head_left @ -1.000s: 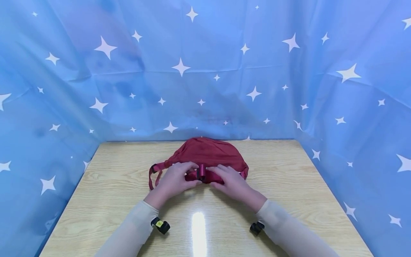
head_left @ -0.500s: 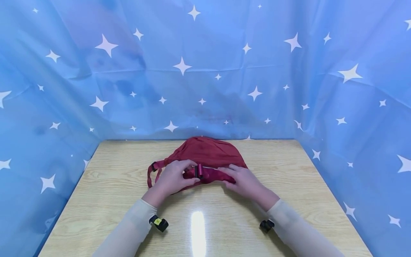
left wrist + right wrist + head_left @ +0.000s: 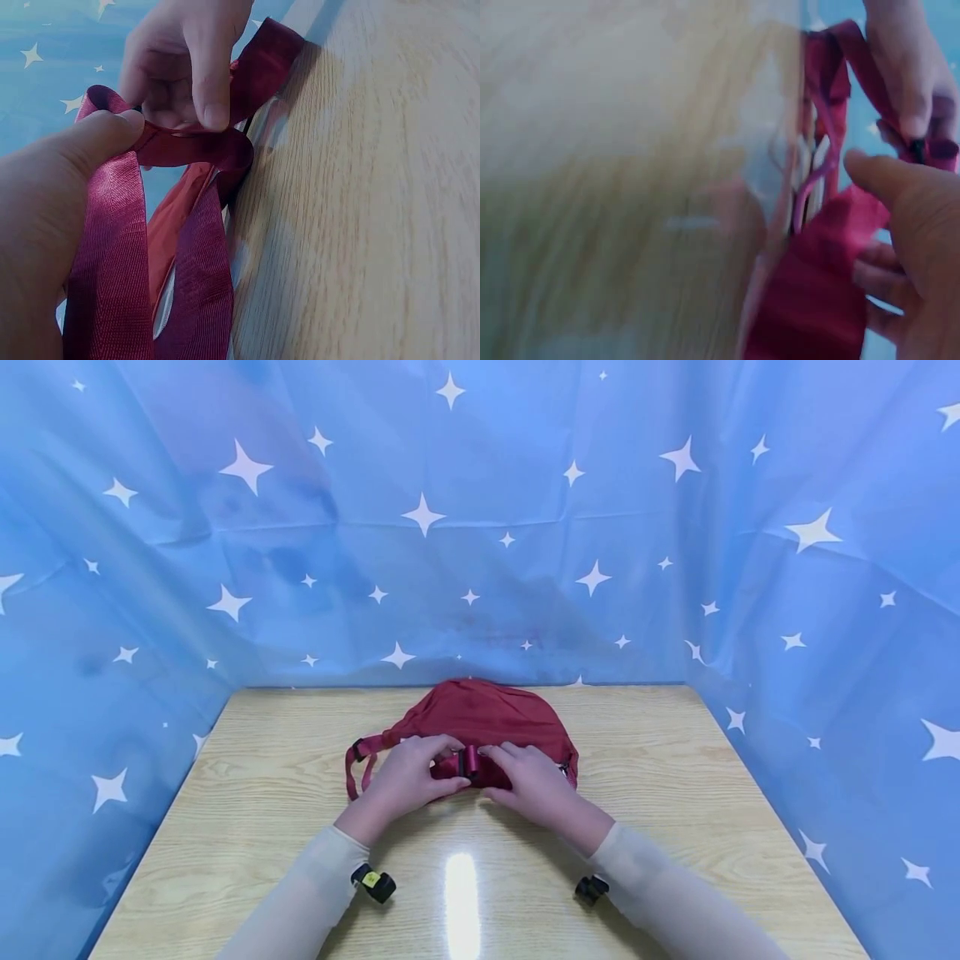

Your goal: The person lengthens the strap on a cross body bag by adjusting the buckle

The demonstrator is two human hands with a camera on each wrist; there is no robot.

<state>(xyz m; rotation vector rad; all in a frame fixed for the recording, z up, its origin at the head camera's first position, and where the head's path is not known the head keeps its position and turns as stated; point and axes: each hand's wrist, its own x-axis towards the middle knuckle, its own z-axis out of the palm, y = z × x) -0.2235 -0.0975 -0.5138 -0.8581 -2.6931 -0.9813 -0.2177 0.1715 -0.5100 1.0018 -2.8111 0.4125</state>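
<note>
"On the table (image 3: 292, 727), what was there?"

"A red bag (image 3: 483, 718), lying at the far edge near the starred curtain (image 3: 480, 468), its strap (image 3: 112, 262) along the near side and looping out past the left end."

"And the left hand (image 3: 408, 772)?"

"Its thumb and fingers were bent together, pinching the strap just beside a small black buckle (image 3: 462, 765)."

"Did the right hand (image 3: 532, 783) have hold of anything?"

"I couldn't tell. Thumb and curled fingers stood partly apart, with the strap passing between them; its wrist view was blurred."

"How near were the hands?"

"Close, facing each other across the buckle. Pale sleeves (image 3: 300, 893) covered both forearms, and each wrist bore a black camera (image 3: 375, 883)."
</note>
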